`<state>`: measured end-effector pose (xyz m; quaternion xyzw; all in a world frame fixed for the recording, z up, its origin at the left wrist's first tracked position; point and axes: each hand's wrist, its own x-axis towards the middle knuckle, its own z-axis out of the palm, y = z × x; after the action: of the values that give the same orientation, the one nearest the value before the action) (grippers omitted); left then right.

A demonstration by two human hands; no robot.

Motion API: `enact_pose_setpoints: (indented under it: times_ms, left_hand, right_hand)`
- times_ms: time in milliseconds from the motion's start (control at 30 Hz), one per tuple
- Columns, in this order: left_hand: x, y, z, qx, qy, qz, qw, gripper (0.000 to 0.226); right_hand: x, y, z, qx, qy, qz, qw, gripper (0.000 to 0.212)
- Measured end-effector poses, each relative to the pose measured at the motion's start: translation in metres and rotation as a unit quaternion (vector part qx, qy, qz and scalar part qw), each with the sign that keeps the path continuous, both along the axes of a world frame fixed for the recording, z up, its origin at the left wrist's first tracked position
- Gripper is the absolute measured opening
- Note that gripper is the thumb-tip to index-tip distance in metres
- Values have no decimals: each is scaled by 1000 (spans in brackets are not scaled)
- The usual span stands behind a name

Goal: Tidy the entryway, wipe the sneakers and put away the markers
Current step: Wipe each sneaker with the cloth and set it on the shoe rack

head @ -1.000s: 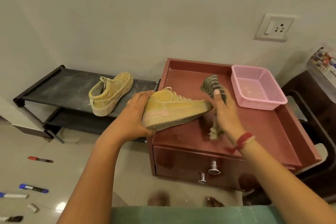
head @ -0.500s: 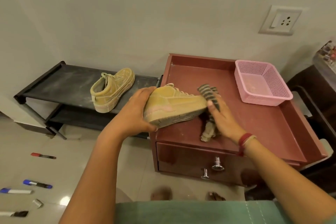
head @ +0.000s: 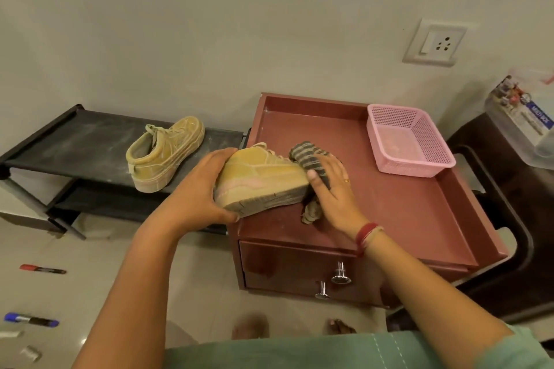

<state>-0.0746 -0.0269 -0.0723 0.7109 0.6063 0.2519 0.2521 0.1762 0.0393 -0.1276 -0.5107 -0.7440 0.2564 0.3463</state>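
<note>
My left hand (head: pixel 196 189) grips the heel of a tan sneaker (head: pixel 263 177), held on its side above the front left corner of the red-brown drawer cabinet (head: pixel 389 207). My right hand (head: pixel 329 186) presses a striped grey cloth (head: pixel 308 159) against the sneaker's toe end; a tail of the cloth hangs down to the cabinet top. The second tan sneaker (head: pixel 165 153) stands on the top shelf of the black shoe rack (head: pixel 75 141). A red marker (head: pixel 43 269) and a blue marker (head: pixel 31 320) lie on the floor at the lower left.
A pink mesh basket (head: pixel 410 141) sits at the cabinet's back right. A dark chair (head: pixel 509 219) and a clear plastic box (head: pixel 524 117) are at the right. A marker cap (head: pixel 31 353) lies on the floor. A wall socket (head: pixel 434 42) is above the cabinet.
My right hand with the cloth has moved down from beside the sneaker's toe and closed against it. The sneaker stays in my left hand, lowered slightly.
</note>
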Motion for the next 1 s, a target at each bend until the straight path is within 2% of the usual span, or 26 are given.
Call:
enact_pose_setpoints:
  times_ms: [100,167,200,233,267,300,367,433,500,533,633,733,800,900,1000]
  left_hand:
    - [2,-1,3,-1,1,2,1000,108]
    - [4,-3,3,-1,6,4,1000,107]
    - [4,-4,3,1,9,2,1000,107]
    - [5,-5,3,5,12,0,1000,108]
    - [5,-5,2,6,14,-2,1000,108]
    - [7,-5,2,5,16,-2,1000,109]
    - [11,-3,2,-2,27,3,1000,111]
    - [14,-4,6,-10,53,16,998,116]
    - [8,-9,12,-10,89,34,995,120]
    - [2,-13,15,-7,104,44,994,120]
    - [-12,-20,22,-9,117,48,992,117]
    - [-4,-13,23,-52,128,61,989,121]
    - [8,-9,20,-48,122,97,987,125]
    - [13,-7,15,9,118,128,985,115]
    - [4,-11,7,66,90,89,990,108]
  right_hand:
    - [11,19,1,-121,153,-1,981,45]
    - [19,26,11,-236,320,-47,917,34]
    - [26,30,15,-262,392,-80,878,37]
    - [33,31,21,-249,443,-108,854,41]
    - [35,30,26,-213,451,-126,857,42]
    - [34,23,33,-162,422,-119,884,37]
    - [22,-2,44,-79,295,-59,951,23]
    - [9,-28,35,-1,91,53,994,30]
    - [3,-36,21,95,-105,131,981,46]
    - [2,-37,17,106,-135,152,973,48]
    - [-8,-37,14,91,-95,169,977,48]
    - [-23,-40,10,100,-93,122,983,47]
    - [-26,-39,9,117,-83,110,984,46]
    - [-27,-34,9,48,5,115,992,39]
    - [-28,-20,0,-54,140,46,988,42]
